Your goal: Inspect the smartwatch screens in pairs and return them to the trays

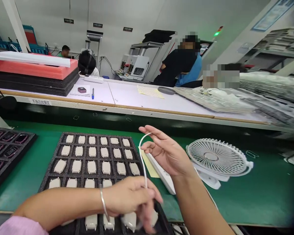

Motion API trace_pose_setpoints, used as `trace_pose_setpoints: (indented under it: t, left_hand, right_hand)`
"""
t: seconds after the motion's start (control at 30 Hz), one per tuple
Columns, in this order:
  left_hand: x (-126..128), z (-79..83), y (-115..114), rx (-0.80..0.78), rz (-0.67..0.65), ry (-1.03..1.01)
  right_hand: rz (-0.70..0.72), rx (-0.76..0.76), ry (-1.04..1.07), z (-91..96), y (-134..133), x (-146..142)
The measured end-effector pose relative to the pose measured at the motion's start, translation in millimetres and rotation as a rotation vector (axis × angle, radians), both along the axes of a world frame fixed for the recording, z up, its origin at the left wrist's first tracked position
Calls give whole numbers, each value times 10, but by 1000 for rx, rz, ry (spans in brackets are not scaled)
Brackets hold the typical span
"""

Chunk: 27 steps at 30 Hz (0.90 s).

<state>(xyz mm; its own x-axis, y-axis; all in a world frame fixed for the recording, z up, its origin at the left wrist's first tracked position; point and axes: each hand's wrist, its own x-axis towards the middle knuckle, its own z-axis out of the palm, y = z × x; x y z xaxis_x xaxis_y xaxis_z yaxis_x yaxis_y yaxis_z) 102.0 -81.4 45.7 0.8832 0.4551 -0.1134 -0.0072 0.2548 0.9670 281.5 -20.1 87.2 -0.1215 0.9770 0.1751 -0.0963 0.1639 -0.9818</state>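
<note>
Your left hand (132,202) is closed around a white cable (144,163), and your right hand (168,155) pinches the upper part of this same cable with the fingertips, so the cable stands between two hands. Your left forearm (63,205) lies across a black foam tray (74,133) and covers its lower rows of small white devices (91,167). Under your right hand are a long white strip (161,173) and a yellow paper (149,164). Just beside them, a round white fan (217,156) lies on the green bench (259,195). At left is another tray with dark devices (7,143). Behind the green bench is a long white bench (137,98), with a stack of foam sheets (34,71) on it, and a person in black (183,62) stands further away.
</note>
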Motion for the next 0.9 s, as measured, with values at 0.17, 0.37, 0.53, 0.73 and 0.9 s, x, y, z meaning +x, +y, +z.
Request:
trace_pose_setpoints:
  t: [0.17, 0.37, 0.53, 0.73, 0.9]
  left_hand:
    - [-1010, 401, 316, 729, 557, 513]
    - [-1647, 476, 833, 1237, 894, 930]
    - [-1841, 382, 956, 1131, 696, 1245]
    - [-2266, 90, 966, 993, 609, 1397]
    - [-2539, -176, 908, 914, 658, 1457]
  right_hand:
    - [535, 114, -204, -320, 67, 260]
    - [311, 288, -1099, -819, 461, -61]
    - [134, 254, -1614, -991, 864, -493]
    - [168, 236, -1736, -840, 1047, -645]
    - [130, 169, -1780, -769, 1128, -676]
